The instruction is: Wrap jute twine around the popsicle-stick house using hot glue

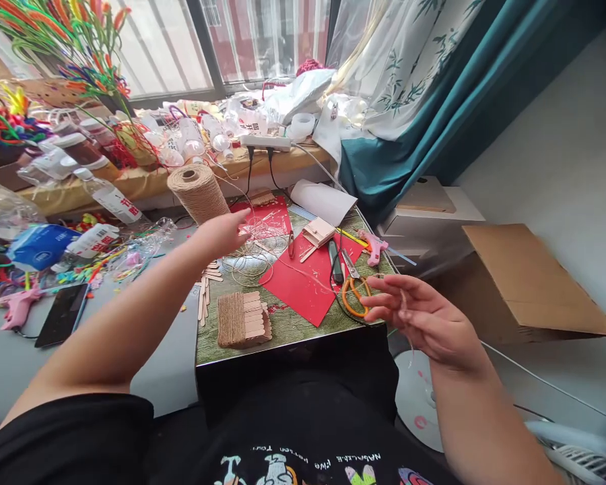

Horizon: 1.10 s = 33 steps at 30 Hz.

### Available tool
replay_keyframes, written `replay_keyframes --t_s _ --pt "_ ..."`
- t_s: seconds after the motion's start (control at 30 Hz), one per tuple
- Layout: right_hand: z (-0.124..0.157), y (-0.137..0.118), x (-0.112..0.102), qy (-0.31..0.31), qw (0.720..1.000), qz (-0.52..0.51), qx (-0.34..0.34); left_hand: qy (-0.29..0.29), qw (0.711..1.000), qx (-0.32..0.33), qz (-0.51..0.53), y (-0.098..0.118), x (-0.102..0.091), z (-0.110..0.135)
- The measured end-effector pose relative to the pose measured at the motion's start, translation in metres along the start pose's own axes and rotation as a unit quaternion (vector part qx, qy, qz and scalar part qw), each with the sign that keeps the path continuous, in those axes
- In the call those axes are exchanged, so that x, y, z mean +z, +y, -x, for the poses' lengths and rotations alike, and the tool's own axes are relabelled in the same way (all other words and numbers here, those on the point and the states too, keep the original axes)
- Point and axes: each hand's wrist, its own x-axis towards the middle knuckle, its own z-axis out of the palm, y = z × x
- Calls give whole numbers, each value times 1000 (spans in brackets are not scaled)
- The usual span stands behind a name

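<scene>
My right hand (pixel 427 316), raised over the table's right front corner, pinches a strand of jute twine, whose loose end hangs below. The strand runs left across the red paper (pixel 303 283) toward a tangle of loose twine (pixel 250 266). Above that tangle is my left hand (pixel 221 236), its visible fingertips apart and nothing seen between them. Behind it stands the big twine spool (pixel 196 192). A popsicle-stick piece partly wrapped in twine (pixel 231 320) sits at the front edge. Orange-handled scissors (pixel 353 296) lie just left of my right hand.
A utility knife (pixel 335 261), a small stick-built box (pixel 319 232) and a pink glue gun (pixel 375 248) lie toward the table's right. Loose popsicle sticks (pixel 205 289) are at its left edge. Bottles and a power strip (pixel 266 142) crowd the sill. A cardboard box (pixel 535 283) stands right.
</scene>
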Motion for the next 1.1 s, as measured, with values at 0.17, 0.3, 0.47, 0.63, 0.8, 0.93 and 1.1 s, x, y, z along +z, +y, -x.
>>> replay_keyframes --t_s 0.17,0.3,0.47,0.63,0.8,0.93,1.1 --pt "-24 4 18 77 945 319 -6 -61 985 124 107 15 14 107" --pt "-43 10 25 41 911 409 -34 -39 981 85 169 12 43 180" --pt "-73 30 50 -76 945 312 58 47 972 11 231 35 79 207" --pt "-69 55 96 -92 979 163 79 283 946 52 150 66 101 221" --pt "-34 65 137 -133 977 163 21 374 924 55 60 80 110 231" --pt "-20 63 159 -215 939 267 -28 338 937 14 86 89 98 235" --pt "-18 63 169 -235 907 349 -22 253 954 3 160 98 83 241"
